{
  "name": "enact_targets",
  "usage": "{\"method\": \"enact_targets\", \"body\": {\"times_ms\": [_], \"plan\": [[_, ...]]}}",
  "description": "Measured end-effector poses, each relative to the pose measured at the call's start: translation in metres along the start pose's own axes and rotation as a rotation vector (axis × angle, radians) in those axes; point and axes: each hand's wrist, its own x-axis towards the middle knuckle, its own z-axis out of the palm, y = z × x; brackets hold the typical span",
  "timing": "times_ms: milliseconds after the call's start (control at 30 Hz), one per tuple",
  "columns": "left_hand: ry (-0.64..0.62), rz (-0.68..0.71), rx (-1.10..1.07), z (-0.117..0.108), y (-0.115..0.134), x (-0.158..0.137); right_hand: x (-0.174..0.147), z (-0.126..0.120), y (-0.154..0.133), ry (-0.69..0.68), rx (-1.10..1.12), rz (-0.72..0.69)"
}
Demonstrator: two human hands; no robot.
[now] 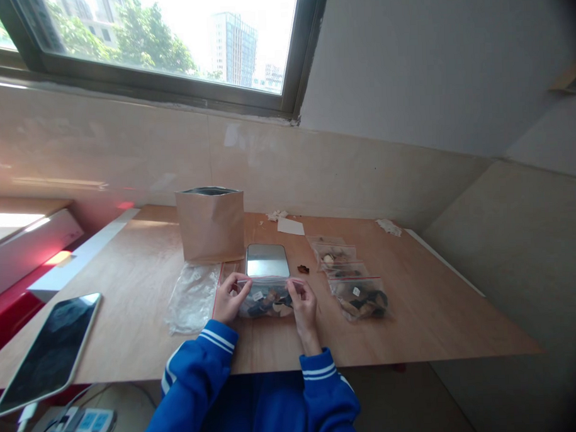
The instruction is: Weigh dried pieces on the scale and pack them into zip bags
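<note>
Pinches filled bag by top corners in left grip and right grip, just before scale on tabletop. Counts more filled bags at right, apparently done; clear bags at left, seemingly unused. Cannot confirm sealing.

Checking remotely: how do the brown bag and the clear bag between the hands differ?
The brown bag is opaque; the clear bag shows dark pieces. The brown bag stands untouched, its top open; left fingers and right fingers pinch the clear bag's top edge. The brown bag looks taller than the clear bag. Both are at the wooden table.
</note>
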Motion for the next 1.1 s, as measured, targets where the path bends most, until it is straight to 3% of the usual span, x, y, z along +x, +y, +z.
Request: {"method": "enact_targets", "body": {"times_ms": [467, 700, 1100], "plan": [[0.031, 0.001, -0.014, 0.0, 0.002, 0.0, -0.001, 0.0, -0.009, -0.02, 0.052, 0.011], [-0.053, 0.008, -0.039, 0.0, 0.01, 0.0, -0.002, 0.001, -0.01, -0.06, 0.053, 0.011], [-0.044, 0.017, -0.031, -0.002, 0.006, 0.0, -0.002, 0.001, -0.009, -0.075, 0.022, -0.051]]}}
